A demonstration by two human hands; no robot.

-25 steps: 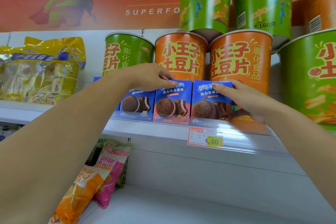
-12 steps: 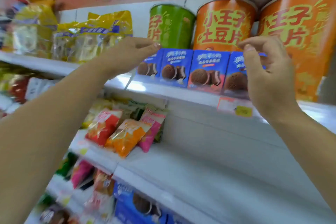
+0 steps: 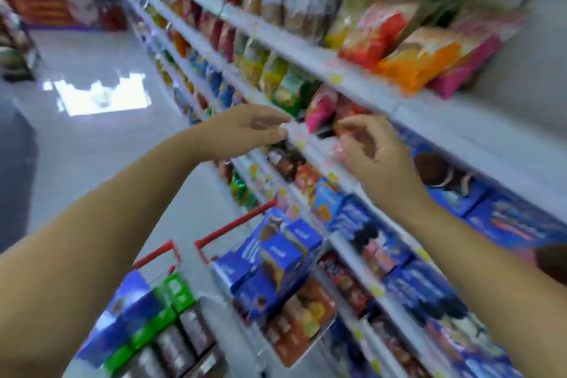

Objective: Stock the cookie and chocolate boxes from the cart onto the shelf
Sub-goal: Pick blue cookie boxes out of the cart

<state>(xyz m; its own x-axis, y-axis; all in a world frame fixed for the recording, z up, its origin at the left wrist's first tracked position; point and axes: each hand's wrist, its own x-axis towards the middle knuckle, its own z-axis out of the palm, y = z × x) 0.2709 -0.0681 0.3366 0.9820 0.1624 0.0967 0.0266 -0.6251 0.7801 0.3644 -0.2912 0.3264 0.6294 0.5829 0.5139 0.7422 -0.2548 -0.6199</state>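
The frame is motion-blurred. Both hands hang in mid-air in front of the shelving, holding nothing. My left hand [image 3: 245,130] has loosely extended fingers. My right hand [image 3: 372,149] has relaxed, slightly curled fingers. Below them a red-handled cart [image 3: 236,222] holds blue cookie boxes [image 3: 276,258] stacked on an orange-brown box [image 3: 302,319]. A second basket at the lower left carries blue boxes [image 3: 125,313], green boxes [image 3: 171,294] and brown ones. The white shelf [image 3: 362,86] on the right carries blue cookie boxes [image 3: 445,175].
Snack bags in red, orange and pink [image 3: 411,52] lie on the upper shelf. Rows of goods run along the shelving into the distance. The shiny aisle floor [image 3: 92,120] stretches left, with display stands at the far left.
My view has swung down and left from the upper shelf to the cart and aisle. Both hands have left the blue boxes on the shelf and now hang free.
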